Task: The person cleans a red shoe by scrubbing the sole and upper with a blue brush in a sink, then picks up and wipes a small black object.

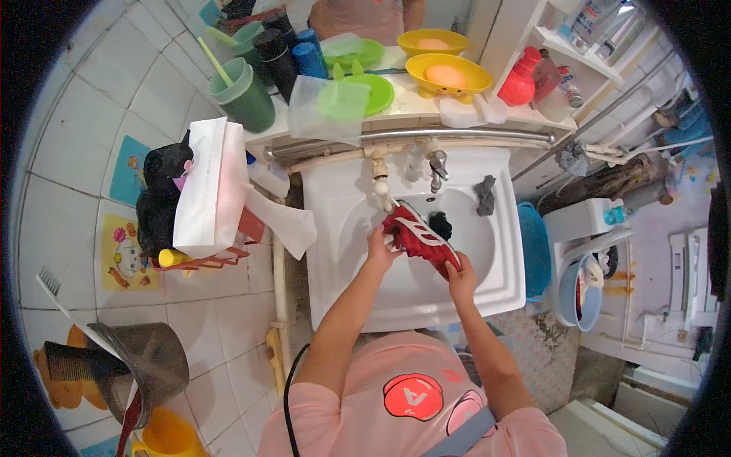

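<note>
Head view: I have one red fabric shoe with white strips (417, 242) raised over one white ceramic basin (327, 274); the step in hand, as I judge it, is working the shoe there with both hands.
Tissues: one boxy white tissue pack (207, 198), well to my left, a loose sheet trailing from it.
Cup: one dark green plastic cup (245, 95), one light green brush (217, 62) standing in it.
Left hand (378, 247): bent around the shoe's upper left end; some fingers are hidden, so I cannot tell how tightly.
Taps: two, one off-white tap (379, 171) near the shoe's upper end and one silver metal tap (436, 164); I cannot tell whether water runs.
Shoe: one only, tilted, its lower end to my right.
Dark cloth (439, 225): one, crumpled, in the basin.
Right hand (462, 278): pinched on the shoe's lower right end, no gap showing; the next move, I judge, calls for firm holds at both ends, since the shoe looks soft.
Grey cloth (485, 196): one, at the basin's right rim.
Tubs: two, one bright blue plastic tub (537, 251) beside the basin, one pale blue bucket (569, 297) beyond.
</note>
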Demonstrator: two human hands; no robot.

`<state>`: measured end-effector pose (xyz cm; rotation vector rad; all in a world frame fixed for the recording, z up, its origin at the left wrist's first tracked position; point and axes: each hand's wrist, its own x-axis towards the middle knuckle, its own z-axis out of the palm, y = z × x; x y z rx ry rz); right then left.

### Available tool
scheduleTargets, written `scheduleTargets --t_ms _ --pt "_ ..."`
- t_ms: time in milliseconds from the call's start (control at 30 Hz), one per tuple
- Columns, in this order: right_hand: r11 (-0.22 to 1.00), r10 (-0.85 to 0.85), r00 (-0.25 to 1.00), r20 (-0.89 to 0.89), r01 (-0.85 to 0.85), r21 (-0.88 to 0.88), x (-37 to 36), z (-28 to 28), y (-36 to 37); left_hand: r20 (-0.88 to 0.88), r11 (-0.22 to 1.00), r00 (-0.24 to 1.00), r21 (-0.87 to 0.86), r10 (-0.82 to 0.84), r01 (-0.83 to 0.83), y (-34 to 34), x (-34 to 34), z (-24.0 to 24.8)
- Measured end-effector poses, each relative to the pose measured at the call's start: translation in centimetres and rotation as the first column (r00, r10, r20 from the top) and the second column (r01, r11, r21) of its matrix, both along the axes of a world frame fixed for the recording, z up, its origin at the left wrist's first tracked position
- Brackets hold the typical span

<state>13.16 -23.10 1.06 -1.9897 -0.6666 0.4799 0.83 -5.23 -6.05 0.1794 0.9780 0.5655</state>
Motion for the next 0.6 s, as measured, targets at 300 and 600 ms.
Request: scheduleTargets --t_ms 300,600 --pt "0.995 0.057 0.976 0.209 -0.074 0.072 0.2 2.5 -2.2 0.145 0.994 0.985 -0.040 -0.091 0.098 -0.6 1.8 2.2" --pt "0.992 0.108 0.987 0.116 -0.115 0.056 0.7 1.6 -1.3 -0.586 0.785 0.804 0.449 -0.101 0.426 1.8 0.4 1.1"
